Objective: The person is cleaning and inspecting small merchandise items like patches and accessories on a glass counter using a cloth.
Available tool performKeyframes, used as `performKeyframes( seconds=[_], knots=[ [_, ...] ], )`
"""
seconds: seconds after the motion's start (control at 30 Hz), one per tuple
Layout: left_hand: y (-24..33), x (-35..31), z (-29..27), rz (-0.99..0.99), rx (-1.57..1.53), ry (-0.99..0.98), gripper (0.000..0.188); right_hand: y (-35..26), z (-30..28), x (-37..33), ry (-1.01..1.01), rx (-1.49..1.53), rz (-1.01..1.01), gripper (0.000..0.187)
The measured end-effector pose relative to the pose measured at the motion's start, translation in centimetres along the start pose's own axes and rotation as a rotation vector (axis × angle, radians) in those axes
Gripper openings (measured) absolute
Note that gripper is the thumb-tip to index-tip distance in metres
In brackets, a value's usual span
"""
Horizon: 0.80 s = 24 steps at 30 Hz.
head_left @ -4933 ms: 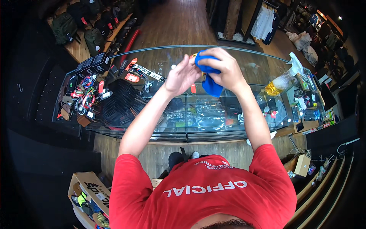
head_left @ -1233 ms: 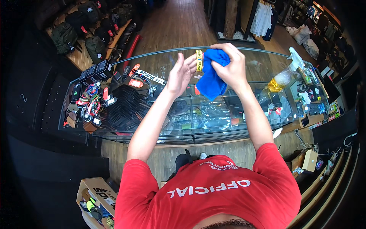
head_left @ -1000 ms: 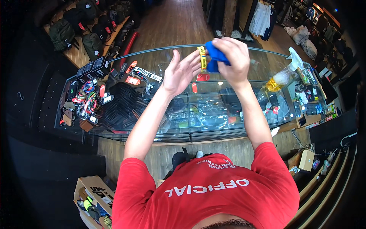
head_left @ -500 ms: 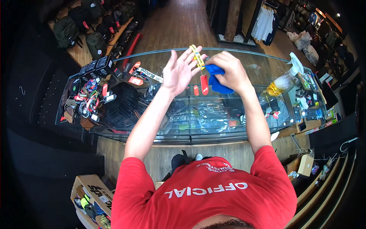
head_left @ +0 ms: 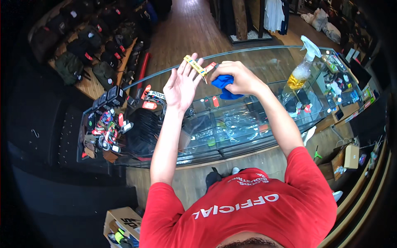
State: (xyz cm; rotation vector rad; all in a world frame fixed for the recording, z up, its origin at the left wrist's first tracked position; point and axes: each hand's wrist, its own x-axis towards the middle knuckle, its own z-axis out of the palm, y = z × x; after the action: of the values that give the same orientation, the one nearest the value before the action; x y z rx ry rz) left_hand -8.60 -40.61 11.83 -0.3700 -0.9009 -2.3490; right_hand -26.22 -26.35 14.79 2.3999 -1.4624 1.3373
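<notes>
My left hand (head_left: 181,91) is palm up above the glass counter, fingers stretched out and slightly apart. A yellow strap keychain (head_left: 194,65) with printing lies across those fingers and slants toward my right hand. My right hand (head_left: 242,78) has its fingers closed around a crumpled blue cloth (head_left: 223,81), whose lower part hangs below the fingers. Close to its fingertips, a small red tag (head_left: 210,66) sticks out at the strap's near end. Whether the right fingertips also pinch the strap or its ring is hidden.
On the glass counter (head_left: 264,51), a spray bottle (head_left: 298,78) with yellow liquid stands at the right. A pile of colourful straps and tags (head_left: 106,132), stacked black boxes (head_left: 109,99) and a black-and-white strap (head_left: 157,94) lie at the left. An open cardboard box (head_left: 124,219) is at lower left.
Both hands have shifted left in view, with the strap and cloth. The red tag, which hung below the strap, now points up beside the right fingertips. The whole view has turned somewhat.
</notes>
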Motion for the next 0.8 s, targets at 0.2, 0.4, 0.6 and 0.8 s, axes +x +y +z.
performKeyframes(
  seconds=[0.2,0.4,0.6,0.8],
  knots=[
    [-0.6,-0.1,0.4,-0.075,-0.308,0.002,0.081,0.1,2.3,0.2,0.269,-0.076,-0.017,0.035],
    [-0.2,-0.8,1.0,-0.108,-0.027,0.035,0.074,-0.7,4.6,0.1,0.491,0.196,0.22,0.028],
    [-1.5,-0.6,0.8,-0.074,0.505,-0.038,0.08,0.6,5.3,-0.2,0.386,0.611,0.423,0.027],
    [-2.0,-0.5,-0.4,0.001,0.671,-0.012,0.065,1.9,5.4,-0.3,0.329,0.635,0.434,0.025]
  ],
)
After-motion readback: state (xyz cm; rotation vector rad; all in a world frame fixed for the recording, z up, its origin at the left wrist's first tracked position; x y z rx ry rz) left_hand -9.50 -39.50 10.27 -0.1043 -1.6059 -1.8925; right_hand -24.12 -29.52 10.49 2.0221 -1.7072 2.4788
